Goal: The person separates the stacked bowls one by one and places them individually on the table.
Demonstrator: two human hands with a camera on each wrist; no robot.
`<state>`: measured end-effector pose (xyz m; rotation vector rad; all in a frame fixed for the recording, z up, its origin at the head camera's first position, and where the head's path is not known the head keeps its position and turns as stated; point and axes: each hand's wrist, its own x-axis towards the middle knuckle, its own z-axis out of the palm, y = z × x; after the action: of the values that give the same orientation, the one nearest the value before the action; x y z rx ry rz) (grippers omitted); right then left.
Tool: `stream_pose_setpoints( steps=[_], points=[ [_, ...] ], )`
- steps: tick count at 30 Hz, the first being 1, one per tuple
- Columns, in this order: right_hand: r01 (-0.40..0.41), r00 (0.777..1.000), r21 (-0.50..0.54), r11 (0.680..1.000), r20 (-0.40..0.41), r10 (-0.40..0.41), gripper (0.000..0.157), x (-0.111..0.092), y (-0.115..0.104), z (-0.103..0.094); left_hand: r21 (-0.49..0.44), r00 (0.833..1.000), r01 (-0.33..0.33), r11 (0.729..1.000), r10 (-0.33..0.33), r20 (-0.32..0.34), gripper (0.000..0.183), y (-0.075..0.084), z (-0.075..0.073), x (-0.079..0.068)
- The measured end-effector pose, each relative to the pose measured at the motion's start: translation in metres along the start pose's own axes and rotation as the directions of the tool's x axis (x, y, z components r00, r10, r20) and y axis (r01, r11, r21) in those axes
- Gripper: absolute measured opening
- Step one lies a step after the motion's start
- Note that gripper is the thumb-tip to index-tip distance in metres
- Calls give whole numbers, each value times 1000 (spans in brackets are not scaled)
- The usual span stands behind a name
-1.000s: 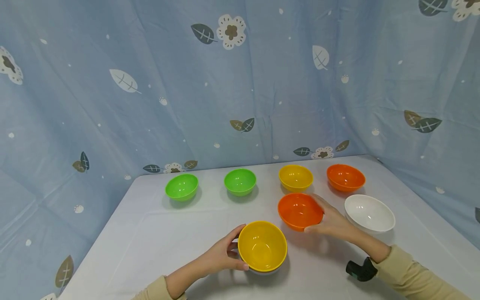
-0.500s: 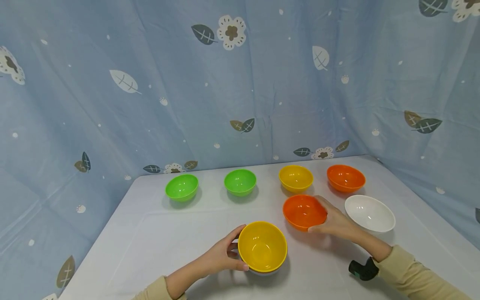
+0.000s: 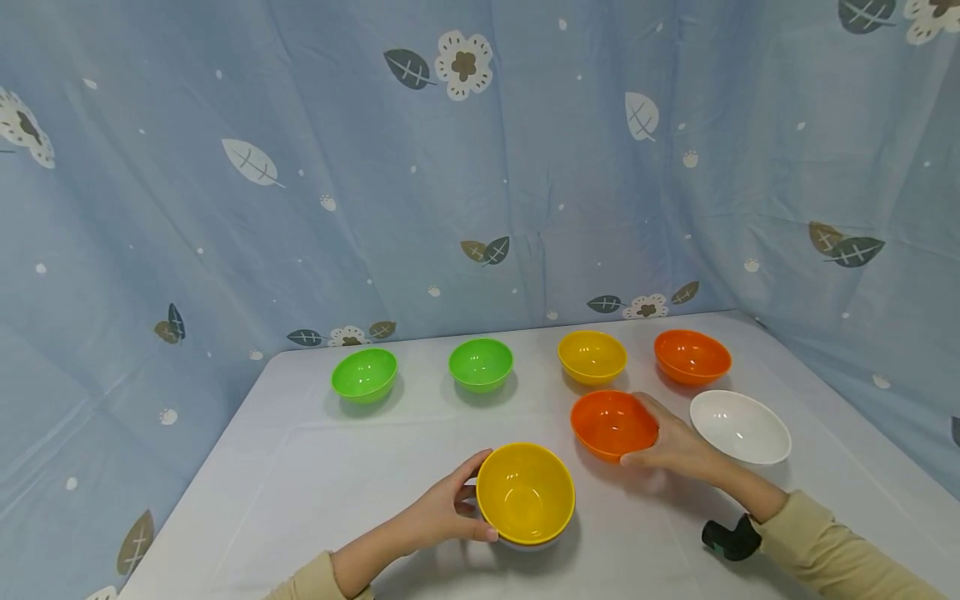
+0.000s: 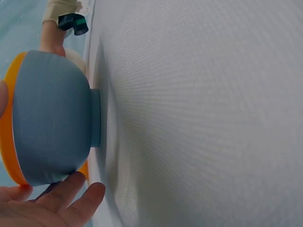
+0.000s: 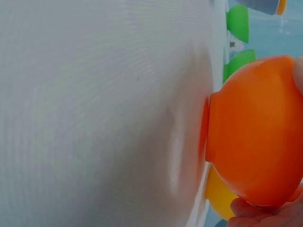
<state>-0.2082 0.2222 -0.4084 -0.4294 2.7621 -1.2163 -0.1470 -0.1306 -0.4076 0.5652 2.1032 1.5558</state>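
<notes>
In the head view my left hand (image 3: 444,510) holds the left side of a yellow bowl (image 3: 525,493) nested in a blue-grey bowl. The outer blue-grey bowl (image 4: 54,118) shows clearly in the left wrist view, its foot at the table surface. My right hand (image 3: 673,443) grips an orange bowl (image 3: 613,425) by its right side, thumb near and fingers behind. From the right wrist, the orange bowl (image 5: 260,132) looks upright, its foot at or just above the cloth; I cannot tell which. The fingers behind it are partly hidden.
Along the back of the white table (image 3: 315,467) stand two green bowls (image 3: 364,375), a yellow bowl (image 3: 592,357) and another orange bowl (image 3: 692,357). A white bowl (image 3: 739,427) sits right of my right hand. A blue patterned curtain (image 3: 420,208) hangs behind.
My right hand and the orange bowl have moved a short way to the right, away from the nested bowls. The left hand and its bowls have stayed still.
</notes>
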Motion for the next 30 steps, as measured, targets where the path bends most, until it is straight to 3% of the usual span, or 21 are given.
stream_pose_setpoints(
  steps=[10, 30],
  points=[
    [-52, 998, -31, 998, 34, 53, 105, 0, 2, -2, 1, 1000, 5, 1000, -5, -2, 92, -1, 0, 0],
    [18, 998, -73, 997, 67, -13, 111, -5, 4, -4, 12, 1000, -4, 1000, 4, 6, 94, -2, -1, 0]
  ],
)
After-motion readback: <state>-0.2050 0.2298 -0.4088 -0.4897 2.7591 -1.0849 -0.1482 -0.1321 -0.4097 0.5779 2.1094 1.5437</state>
